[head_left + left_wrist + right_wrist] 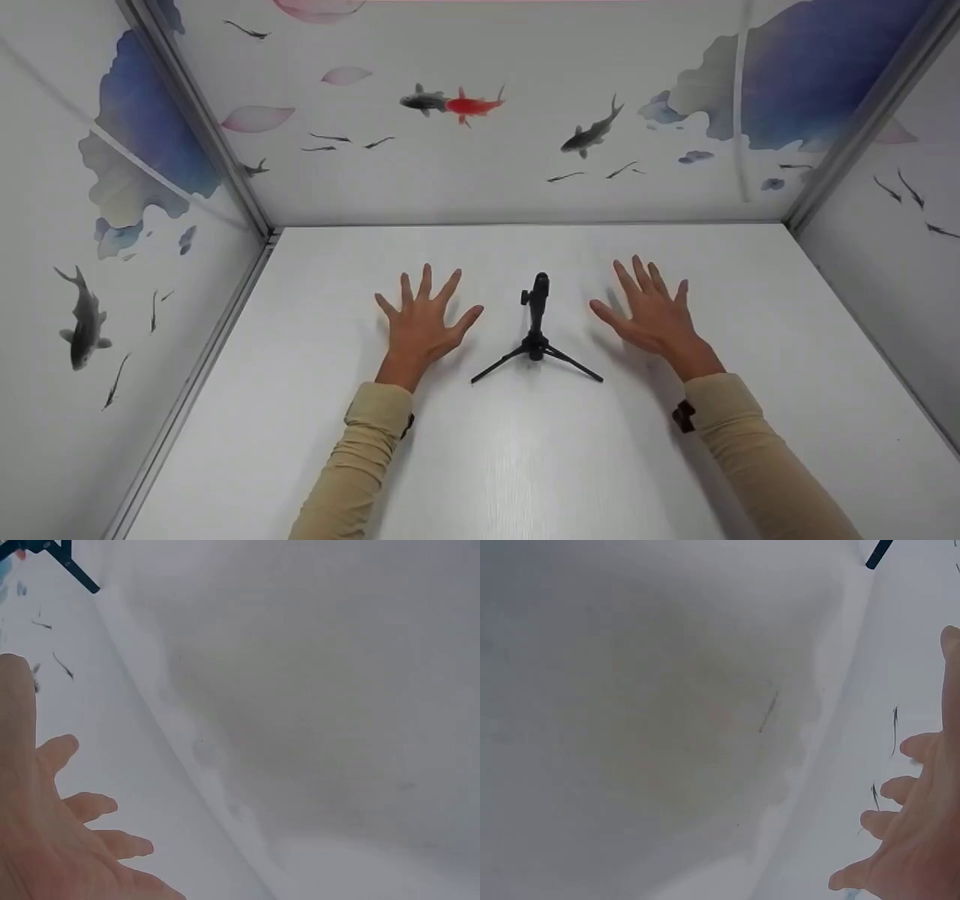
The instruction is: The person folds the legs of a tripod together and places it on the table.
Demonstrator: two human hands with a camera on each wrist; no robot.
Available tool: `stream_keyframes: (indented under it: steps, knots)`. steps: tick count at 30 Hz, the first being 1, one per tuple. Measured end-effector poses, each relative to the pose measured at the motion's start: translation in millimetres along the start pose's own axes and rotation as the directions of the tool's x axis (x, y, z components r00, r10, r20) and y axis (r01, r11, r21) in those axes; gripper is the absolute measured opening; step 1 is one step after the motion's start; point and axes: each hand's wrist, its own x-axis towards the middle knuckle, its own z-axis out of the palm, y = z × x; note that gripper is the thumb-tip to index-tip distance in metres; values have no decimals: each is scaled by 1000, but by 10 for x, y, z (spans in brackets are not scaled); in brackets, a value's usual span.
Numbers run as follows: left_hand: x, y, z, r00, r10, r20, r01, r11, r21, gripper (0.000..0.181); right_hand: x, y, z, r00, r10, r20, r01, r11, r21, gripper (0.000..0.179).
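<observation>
A small black tripod stands upright on the white table, two of its legs spread toward the viewer and a knob on the left of its upper part. To its left, my left hand has its fingers straight and fanned out, holding nothing. On the other side my right hand is spread the same way, also apart from the tripod. Each wrist view shows its hand with fingers extended, the left hand and the right hand, and a tripod leg at the top edge.
White panels printed with fish, petals and blue leaf shapes enclose the white table at the back, left and right. Grey metal posts run up the corners. Both forearms in tan sleeves reach in from the front.
</observation>
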Motion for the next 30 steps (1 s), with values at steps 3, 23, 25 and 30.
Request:
stream_keyframes:
  steps: [3, 23, 25, 30]
  knots:
    - [-2, 4, 3, 1000, 9, -5, -9, 1000, -15, 85, 2, 7, 27, 999, -15, -32, 15, 1000, 16, 98]
    - [-60, 98, -23, 984, 95, -149, -123, 974, -192, 77, -29, -178, 131, 884, -141, -447, 235, 958, 163, 60]
    - [-63, 112, -29, 981, 102, -163, -134, 970, -202, 76, -28, -209, 128, 869, -146, -473, 254, 951, 174, 56]
    - [-65, 160, -52, 971, 127, -204, -176, 955, -240, 72, -19, -295, 123, 845, -156, -511, 301, 929, 213, 49]
